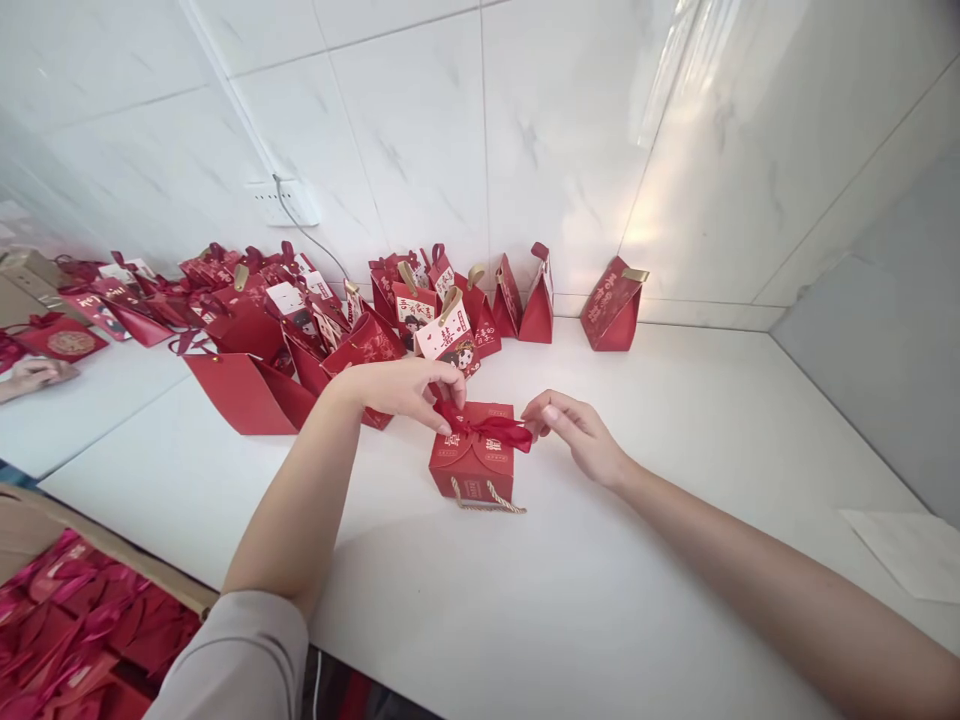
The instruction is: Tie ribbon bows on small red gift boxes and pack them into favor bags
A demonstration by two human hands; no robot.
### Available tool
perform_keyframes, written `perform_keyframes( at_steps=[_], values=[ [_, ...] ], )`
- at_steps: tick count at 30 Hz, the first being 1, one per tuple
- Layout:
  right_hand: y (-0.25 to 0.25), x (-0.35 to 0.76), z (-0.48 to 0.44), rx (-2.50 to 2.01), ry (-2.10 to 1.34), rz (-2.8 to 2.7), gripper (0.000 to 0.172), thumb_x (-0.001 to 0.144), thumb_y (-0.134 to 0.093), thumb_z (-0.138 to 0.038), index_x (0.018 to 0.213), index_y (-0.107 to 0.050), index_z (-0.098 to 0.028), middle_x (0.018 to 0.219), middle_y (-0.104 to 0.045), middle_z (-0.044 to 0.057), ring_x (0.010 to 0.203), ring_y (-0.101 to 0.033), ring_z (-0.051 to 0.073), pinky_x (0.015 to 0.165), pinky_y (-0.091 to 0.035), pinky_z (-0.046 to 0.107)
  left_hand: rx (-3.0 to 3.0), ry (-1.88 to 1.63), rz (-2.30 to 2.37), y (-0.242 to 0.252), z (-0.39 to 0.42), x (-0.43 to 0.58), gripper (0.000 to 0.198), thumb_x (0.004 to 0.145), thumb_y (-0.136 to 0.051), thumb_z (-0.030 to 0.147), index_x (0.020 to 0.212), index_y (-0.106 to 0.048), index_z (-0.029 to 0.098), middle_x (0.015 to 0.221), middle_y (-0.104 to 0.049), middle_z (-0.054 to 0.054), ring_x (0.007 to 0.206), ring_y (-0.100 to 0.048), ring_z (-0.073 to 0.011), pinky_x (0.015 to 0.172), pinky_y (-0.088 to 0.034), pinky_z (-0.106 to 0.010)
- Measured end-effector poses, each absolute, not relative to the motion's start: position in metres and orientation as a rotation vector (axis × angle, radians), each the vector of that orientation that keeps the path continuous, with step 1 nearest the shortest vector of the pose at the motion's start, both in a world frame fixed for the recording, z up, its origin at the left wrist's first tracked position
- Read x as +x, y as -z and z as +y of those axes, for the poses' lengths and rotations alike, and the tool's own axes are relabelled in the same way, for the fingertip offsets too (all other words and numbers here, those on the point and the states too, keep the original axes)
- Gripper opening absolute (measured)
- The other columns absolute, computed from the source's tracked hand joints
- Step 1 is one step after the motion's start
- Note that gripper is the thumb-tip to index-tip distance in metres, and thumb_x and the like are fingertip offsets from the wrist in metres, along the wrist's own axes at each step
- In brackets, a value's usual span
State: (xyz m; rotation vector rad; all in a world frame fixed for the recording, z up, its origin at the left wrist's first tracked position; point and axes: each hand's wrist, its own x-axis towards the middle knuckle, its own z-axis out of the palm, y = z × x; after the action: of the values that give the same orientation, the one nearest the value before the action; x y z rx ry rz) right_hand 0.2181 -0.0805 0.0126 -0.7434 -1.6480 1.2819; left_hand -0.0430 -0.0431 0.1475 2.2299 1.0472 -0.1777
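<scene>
A red gift box with gold lettering and a twisted rope handle stands on the white table. Across its top lies a red ribbon tied in a bow. My left hand reaches over from the left, its fingers closed on the bow's left loop at the box's upper left corner. On the other side my right hand pinches the right end of the ribbon between thumb and fingers, just off the box's right edge.
Many red gift boxes crowd the table's back left, against the tiled wall. One red box stands apart at the back right. A carton of red ribboned boxes is at lower left. Another person's hand shows at far left; paper lies right.
</scene>
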Motion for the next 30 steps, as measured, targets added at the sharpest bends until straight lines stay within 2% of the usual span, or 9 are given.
perform_keyframes(
  at_steps=[3, 9, 13, 16, 19, 22, 24, 28, 30],
  values=[
    [-0.03, 0.218, -0.087, -0.82, -1.28, -1.729, 0.028, 0.088, -0.063, -0.046, 0.083, -0.062, -0.018, 0.077, -0.066, 0.002, 0.072, -0.061, 0.016, 0.071, -0.047, 0.031, 2.288, 0.184, 1.061, -0.151, -0.044, -0.041, 0.026, 0.077, -0.072, 0.035, 0.098, -0.065, 0.02, 0.105, -0.062, -0.003, 0.095, -0.057, -0.0166, 0.078, -0.043, -0.024],
    [-0.067, 0.236, -0.09, -0.812, -1.273, -1.789, 0.026, 0.087, -0.066, -0.042, 0.079, -0.063, -0.017, 0.073, -0.067, 0.002, 0.07, -0.06, 0.014, 0.069, -0.046, 0.028, 2.293, 0.185, 1.023, -0.162, -0.053, -0.037, 0.018, 0.079, -0.071, 0.034, 0.086, -0.065, 0.019, 0.112, -0.06, -0.003, 0.09, -0.056, -0.014, 0.078, -0.043, -0.023],
    [-0.09, 0.253, -0.09, -0.813, -1.353, -1.811, 0.03, 0.085, -0.068, -0.043, 0.072, -0.059, -0.018, 0.061, -0.063, -0.001, 0.057, -0.054, 0.011, 0.058, -0.041, 0.025, 2.301, 0.191, 0.873, -0.161, -0.057, -0.031, 0.019, 0.078, -0.072, 0.034, 0.089, -0.066, 0.021, 0.118, -0.06, -0.001, 0.098, -0.056, -0.0145, 0.083, -0.043, -0.023],
    [-0.097, 0.259, -0.092, -0.819, -1.337, -1.847, 0.031, 0.084, -0.07, -0.044, 0.071, -0.057, -0.019, 0.056, -0.061, -0.002, 0.053, -0.052, 0.011, 0.056, -0.039, 0.025, 2.293, 0.209, 0.805, -0.157, -0.06, -0.025, 0.018, 0.08, -0.07, 0.033, 0.095, -0.068, 0.024, 0.121, -0.058, -0.001, 0.105, -0.055, -0.0156, 0.089, -0.042, -0.023],
    [-0.093, 0.258, -0.091, -0.937, -1.178, -1.861, 0.03, 0.084, -0.068, -0.046, 0.075, -0.057, -0.02, 0.058, -0.063, -0.002, 0.057, -0.055, 0.012, 0.057, -0.04, 0.025, 2.296, 0.24, 0.754, -0.153, -0.061, -0.019, 0.016, 0.081, -0.07, 0.035, 0.094, -0.07, 0.026, 0.127, -0.054, -0.002, 0.114, -0.052, -0.0181, 0.089, -0.042, -0.023],
    [-0.082, 0.252, -0.086, -1.103, -0.985, -1.858, 0.031, 0.087, -0.063, -0.049, 0.077, -0.056, -0.021, 0.06, -0.064, -0.002, 0.055, -0.051, 0.012, 0.054, -0.037, 0.024, 2.31, 0.244, 0.694, -0.149, -0.06, -0.014, 0.016, 0.079, -0.072, 0.037, 0.09, -0.071, 0.025, 0.132, -0.051, -0.003, 0.118, -0.05, -0.0202, 0.089, -0.042, -0.024],
    [-0.078, 0.251, -0.083, -1.176, -0.926, -1.86, 0.033, 0.09, -0.058, -0.052, 0.078, -0.055, -0.021, 0.062, -0.066, -0.001, 0.055, -0.05, 0.012, 0.054, -0.037, 0.025, 2.322, 0.247, 0.709, -0.146, -0.058, -0.013, 0.022, 0.077, -0.074, 0.039, 0.092, -0.069, 0.024, 0.125, -0.054, -0.004, 0.108, -0.053, -0.0192, 0.084, -0.043, -0.024],
    [-0.09, 0.261, -0.087, -1.326, -0.918, -1.98, 0.038, 0.094, -0.046, -0.055, 0.081, -0.056, -0.022, 0.074, -0.071, 0.001, 0.067, -0.059, 0.015, 0.058, -0.041, 0.026, 2.309, 0.242, 0.784, -0.141, -0.055, -0.013, 0.026, 0.077, -0.073, 0.042, 0.093, -0.068, 0.022, 0.097, -0.059, -0.002, 0.083, -0.053, -0.0141, 0.072, -0.042, -0.023],
    [-0.102, 0.269, -0.094, -1.379, -0.915, -2.128, 0.043, 0.095, -0.043, -0.055, 0.072, -0.055, -0.021, 0.069, -0.068, 0.0, 0.06, -0.055, 0.013, 0.054, -0.039, 0.025, 2.267, 0.219, 0.771, -0.14, -0.054, -0.013, 0.024, 0.081, -0.069, 0.043, 0.089, -0.068, 0.02, 0.087, -0.058, -0.002, 0.077, -0.053, -0.0126, 0.069, -0.042, -0.023]
  ],
)
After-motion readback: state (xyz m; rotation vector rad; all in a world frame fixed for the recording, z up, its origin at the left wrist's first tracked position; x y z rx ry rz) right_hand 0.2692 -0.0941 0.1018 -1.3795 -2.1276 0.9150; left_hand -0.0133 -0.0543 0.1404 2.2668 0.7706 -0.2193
